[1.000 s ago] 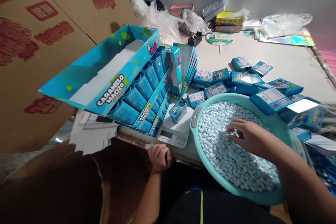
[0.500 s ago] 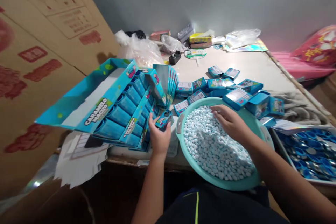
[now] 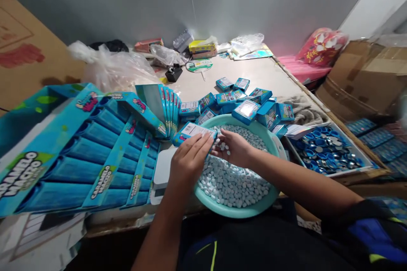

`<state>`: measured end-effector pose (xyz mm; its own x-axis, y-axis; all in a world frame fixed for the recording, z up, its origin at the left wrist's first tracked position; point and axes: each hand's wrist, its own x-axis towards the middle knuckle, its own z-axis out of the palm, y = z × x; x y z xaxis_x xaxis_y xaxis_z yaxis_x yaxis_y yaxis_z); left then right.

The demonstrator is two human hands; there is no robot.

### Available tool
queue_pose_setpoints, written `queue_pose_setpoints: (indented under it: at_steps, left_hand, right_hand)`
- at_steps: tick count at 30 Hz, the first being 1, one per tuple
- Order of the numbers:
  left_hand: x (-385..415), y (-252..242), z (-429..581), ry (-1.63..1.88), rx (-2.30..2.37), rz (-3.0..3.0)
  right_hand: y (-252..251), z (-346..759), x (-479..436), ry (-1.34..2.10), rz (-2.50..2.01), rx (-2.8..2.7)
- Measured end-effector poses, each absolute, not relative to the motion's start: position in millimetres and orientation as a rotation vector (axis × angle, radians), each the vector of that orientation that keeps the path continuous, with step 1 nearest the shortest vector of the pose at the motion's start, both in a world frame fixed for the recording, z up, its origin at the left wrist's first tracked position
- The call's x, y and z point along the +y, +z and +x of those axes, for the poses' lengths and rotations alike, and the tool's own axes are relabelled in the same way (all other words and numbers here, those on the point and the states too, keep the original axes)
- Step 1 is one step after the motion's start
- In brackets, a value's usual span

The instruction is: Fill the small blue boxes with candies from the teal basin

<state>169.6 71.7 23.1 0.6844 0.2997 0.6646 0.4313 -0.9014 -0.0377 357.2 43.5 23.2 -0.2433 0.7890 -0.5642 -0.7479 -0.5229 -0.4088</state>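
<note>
My left hand point(image 3: 187, 159) grips a small blue candy box point(image 3: 193, 132) and holds it over the left rim of a teal basin point(image 3: 273, 144) filled with pale blue candies point(image 3: 232, 182). My right hand point(image 3: 233, 149) is cupped palm-up beside the box with a few candies in it, fingers touching the box's end. A white scale point(image 3: 162, 171) stands just left of the basin, partly hidden by my left arm.
Blue display cartons point(image 3: 95, 152) with rows of boxes lie at the left. Several loose small boxes point(image 3: 244, 110) are piled behind the basin. A tray of blue caps point(image 3: 327, 150) sits at the right. Plastic bags point(image 3: 117, 67) and clutter line the far wall; cardboard boxes point(image 3: 359, 80) stand at right.
My left hand lifted the small box off the scale and brought it over the basin. My right hand scooped up candies and turned palm-up beside it. The view swung right.
</note>
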Motion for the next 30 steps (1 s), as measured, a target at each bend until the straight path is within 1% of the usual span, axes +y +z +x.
queue_pose_setpoints:
  at_steps: [4, 8, 10, 12, 15, 17, 18, 22, 25, 27, 30]
  left_hand:
    - [77.2, 18.3, 168.2, -0.992, -0.669, -2.741]
    - [79.2, 12.0, 160.1, -0.987, -0.754, -2.847]
    - [76.2, 8.7, 153.8, -1.065, -0.781, -2.848]
    - [69.9, 5.7, 145.5, -1.201, -0.905, -2.797]
    - [56.5, -0.6, 130.0, -1.422, -1.305, -2.577]
    - [48.2, -7.3, 118.2, -1.511, -1.63, -2.361]
    - [45.1, -11.7, 112.2, -1.545, -1.785, -2.262]
    - [42.2, -31.6, 91.5, -1.737, -2.21, -2.052]
    - [44.8, -41.3, 86.9, -1.696, -2.371, -2.047]
    - [43.7, -42.9, 89.6, -1.608, -2.354, -2.07]
    - [31.5, -42.8, 91.0, -1.566, -2.114, -2.056]
  right_hand:
    - [33.5, 357.1, 46.3, 1.871, -1.005, 0.028]
    - [35.3, 355.7, 46.0, 1.823, -1.17, -0.187]
    - [33.4, 358.3, 43.0, 1.722, -1.263, -0.492]
    - [31.5, 363.1, 37.8, 1.52, -1.368, -0.97]
    - [29.0, 370.7, 27.9, 1.055, -1.531, -1.72]
    - [27.4, 373.6, 22.3, 0.823, -1.637, -2.018]
    - [26.6, 374.2, 20.2, 0.768, -1.677, -2.11]
    - [24.9, 372.4, 14.9, 0.749, -1.694, -2.308]
    - [25.5, 370.8, 12.3, 0.8, -1.61, -2.413]
    - [25.7, 371.2, 11.7, 0.834, -1.562, -2.451]
    - [24.3, 373.2, 12.6, 0.839, -1.554, -2.472]
